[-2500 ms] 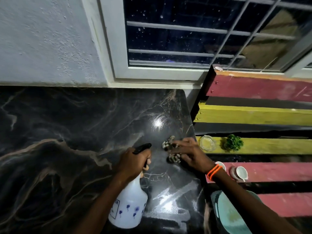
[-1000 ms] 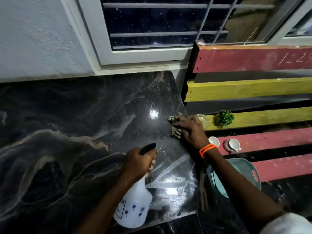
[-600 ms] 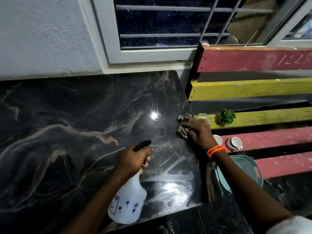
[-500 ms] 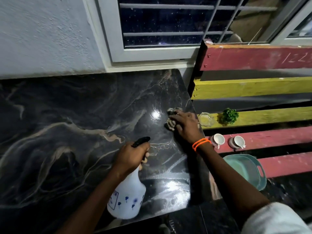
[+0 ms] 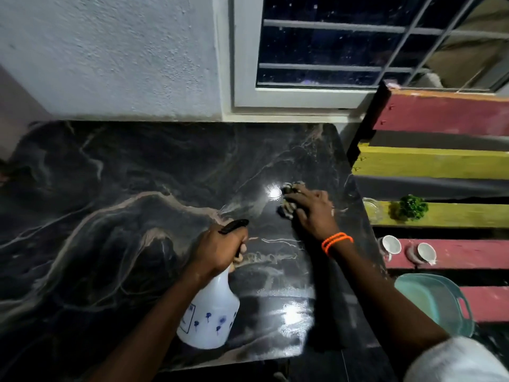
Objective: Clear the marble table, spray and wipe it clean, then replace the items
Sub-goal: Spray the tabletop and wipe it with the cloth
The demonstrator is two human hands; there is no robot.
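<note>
The black marble table [image 5: 137,216] with pale veins fills the left and middle of the view. My left hand [image 5: 220,248] grips the neck of a white spray bottle [image 5: 210,318] with a black trigger, held over the table's near part. My right hand [image 5: 311,212] presses a crumpled patterned cloth [image 5: 287,201] flat on the marble near the right edge. Wet streaks shine in front of the bottle.
A bench of red and yellow slats [image 5: 440,164] stands to the right. On it are a small glass dish [image 5: 373,209], a little green plant [image 5: 411,208] and two white cups [image 5: 391,245]. A teal basin [image 5: 438,301] sits lower right. Wall and window lie behind.
My right hand has slid the cloth back and forth near the table's right edge, now slightly further left. My left hand still holds the bottle in much the same spot.
</note>
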